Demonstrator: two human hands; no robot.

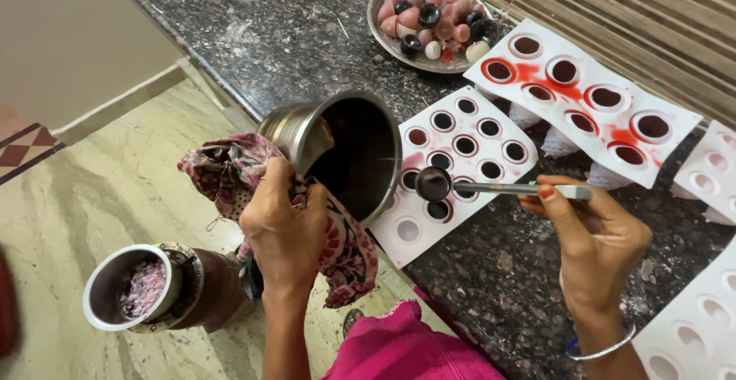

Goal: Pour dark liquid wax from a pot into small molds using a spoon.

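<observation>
On the floor at the far left stands a round metal container [146, 288] with a white rim, upright, with pale pink and white scraps inside.

The left hand [284, 227] is closed tight around a red-and-white patterned cloth [230, 173] wrapped at the side of a steel pot [345, 150]. The pot is tipped well over, its mouth facing right and slightly toward the camera, its long axis running from upper left down to lower right. It is held above the edge of the dark speckled counter [491, 273]; its inside looks very dark and its outer wall is shiny grey.

Just beside the pot's mouth sits the bowl of a metal spoon [491, 187], filled with dark liquid. The spoon lies almost level, handle pointing right, bowl pointing left toward the pot. The right hand [594, 238] pinches the handle end between thumb and fingers, the rest of the fingers curled in.

Under the spoon lies a white mould tray [452, 165] with round cavities, most filled with dark liquid, some empty. To its right a second white mould tray [586, 96], propped at a slant, shows larger cavities with red smears around them. More white moulds [694, 334] lie at the right edge, cavities empty.

At the top, a round metal plate [429, 19] holds pink, white and black moulded pieces.
</observation>
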